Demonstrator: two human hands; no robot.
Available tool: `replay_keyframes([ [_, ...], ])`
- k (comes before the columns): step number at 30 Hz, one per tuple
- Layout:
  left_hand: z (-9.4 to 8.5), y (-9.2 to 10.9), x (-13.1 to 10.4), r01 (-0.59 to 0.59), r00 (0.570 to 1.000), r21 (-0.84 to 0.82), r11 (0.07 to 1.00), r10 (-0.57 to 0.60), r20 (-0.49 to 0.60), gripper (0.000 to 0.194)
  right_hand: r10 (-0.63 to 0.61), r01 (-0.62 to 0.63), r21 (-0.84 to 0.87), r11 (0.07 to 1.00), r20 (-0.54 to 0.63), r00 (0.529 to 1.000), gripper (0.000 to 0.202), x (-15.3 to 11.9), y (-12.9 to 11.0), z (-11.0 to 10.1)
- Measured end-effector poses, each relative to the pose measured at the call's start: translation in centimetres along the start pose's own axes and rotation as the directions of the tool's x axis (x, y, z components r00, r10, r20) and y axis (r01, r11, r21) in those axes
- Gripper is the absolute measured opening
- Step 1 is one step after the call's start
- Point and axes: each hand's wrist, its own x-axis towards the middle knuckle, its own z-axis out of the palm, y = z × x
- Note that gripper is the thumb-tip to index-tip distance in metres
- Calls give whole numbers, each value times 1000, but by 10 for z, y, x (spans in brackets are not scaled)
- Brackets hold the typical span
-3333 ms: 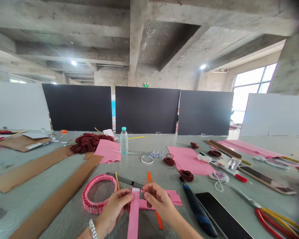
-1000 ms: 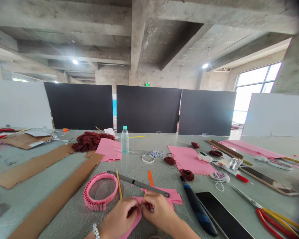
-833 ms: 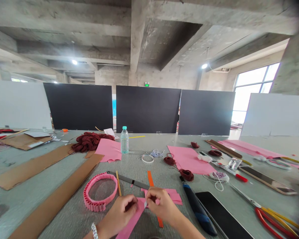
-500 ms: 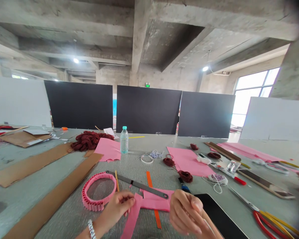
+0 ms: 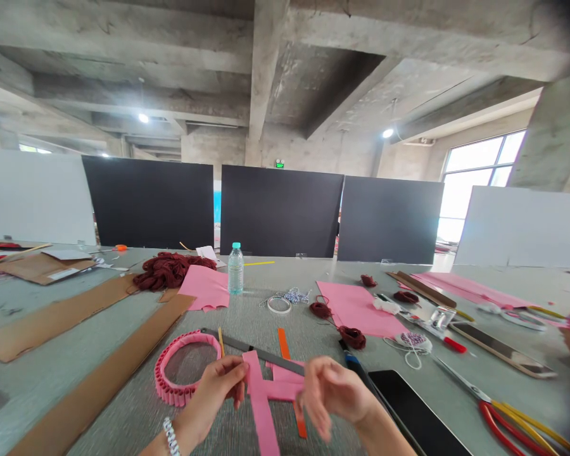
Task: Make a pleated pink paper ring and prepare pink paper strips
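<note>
Between thumb and fingers, my left hand (image 5: 225,383) pinches the upper end of a long pink strip (image 5: 261,408) that hangs toward the near edge. My right hand (image 5: 335,392) is to the right of it, fingers bent and apart, slightly blurred, with nothing visible in them. Behind the strip lies folded pink material (image 5: 282,387), partly covered by my right hand. A grey metal bar (image 5: 266,354) with a rounded end rests across it, and an orange strip (image 5: 284,343) passes beneath. A pleated pink ring (image 5: 178,396) lies left of my left hand.
A water bottle (image 5: 236,271) stands mid-table near dark red yarn (image 5: 166,272). Brown cardboard strips (image 5: 123,354) lie at left. On the right are a black tablet-like slab (image 5: 413,411), scissors (image 5: 484,396), a phone (image 5: 503,349) and a pink sheet (image 5: 361,310). Black panels (image 5: 282,209) stand behind.
My left hand has moved slightly up, and the pink strip now slants the other way, its lower end swung right. My right hand has shifted left, its fingers loosening from a curled shape.
</note>
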Motion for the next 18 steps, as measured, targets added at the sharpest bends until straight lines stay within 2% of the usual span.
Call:
replay_keyframes([
  [2,-1,1,0,-6,1000,-73,997,5,-13,17,-28,9,-107,994,-178,984,38,12,2,8],
  [3,-1,1,0,-13,1000,-95,995,11,-23,16,-30,-14,-189,982,-229,973,33,16,4,11],
  [5,-3,3,0,-27,999,-169,985,21,-41,13,-18,-61,-296,953,-257,966,32,21,10,15],
  [9,-4,7,-3,-33,999,-360,933,26,-23,7,-65,-44,-289,956,-357,932,25,20,11,19],
  [11,-4,10,-7,-1,998,-367,930,24,60,3,-91,-2,-234,972,-384,919,24,16,1,18],
  [13,-4,12,-11,87,975,-314,945,-17,220,6,-75,16,-189,982,-309,948,21,10,-12,18],
  [15,-2,11,-15,198,914,-212,957,-102,392,16,23,-46,-213,976,-109,994,16,3,-24,19],
  [17,0,6,-17,282,859,-123,951,-194,474,33,146,-111,-312,944,92,985,12,0,-29,24],
  [18,1,2,-18,294,851,-88,952,-219,478,44,185,-121,-371,921,141,973,12,-1,-29,27],
])
